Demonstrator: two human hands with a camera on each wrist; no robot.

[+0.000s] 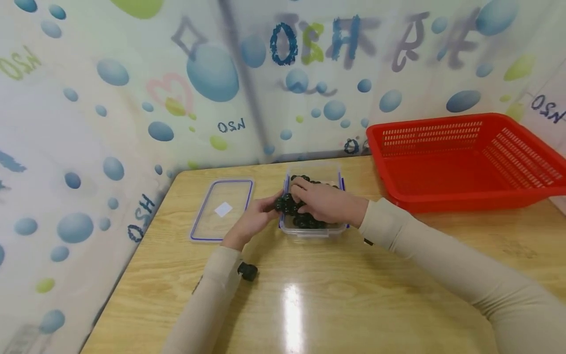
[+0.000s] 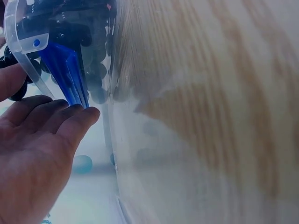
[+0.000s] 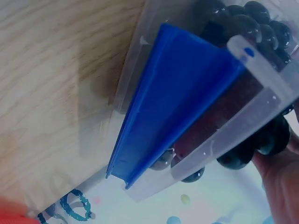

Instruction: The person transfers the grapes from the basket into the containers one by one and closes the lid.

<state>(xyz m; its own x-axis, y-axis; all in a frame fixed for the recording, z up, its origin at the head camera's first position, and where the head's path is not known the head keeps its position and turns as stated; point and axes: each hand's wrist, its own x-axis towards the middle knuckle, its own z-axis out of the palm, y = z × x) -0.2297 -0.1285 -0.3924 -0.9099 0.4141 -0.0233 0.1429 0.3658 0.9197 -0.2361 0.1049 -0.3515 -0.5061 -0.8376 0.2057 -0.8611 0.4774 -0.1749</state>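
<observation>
A clear plastic container [image 1: 313,232] with blue side latches holds several bunches of shiny black grapes [image 1: 308,221]. My right hand [image 1: 325,200] reaches in over its right wall, fingers curled round a bunch [image 1: 289,204] at the left rim. Some of those grapes stick out over the rim toward my left hand [image 1: 254,219]. In the left wrist view, the straight fingers of that hand touch the blue latch [image 2: 67,74] from outside, with the thumb up beside the grapes. The opposite blue latch [image 3: 170,102] hangs folded down in the right wrist view.
The container's clear lid [image 1: 205,221], blue-edged with a white label, lies flat to the left. A red plastic basket [image 1: 468,199] stands at the back right. Behind the wooden table [image 1: 345,295] hangs a patterned curtain [image 1: 261,93].
</observation>
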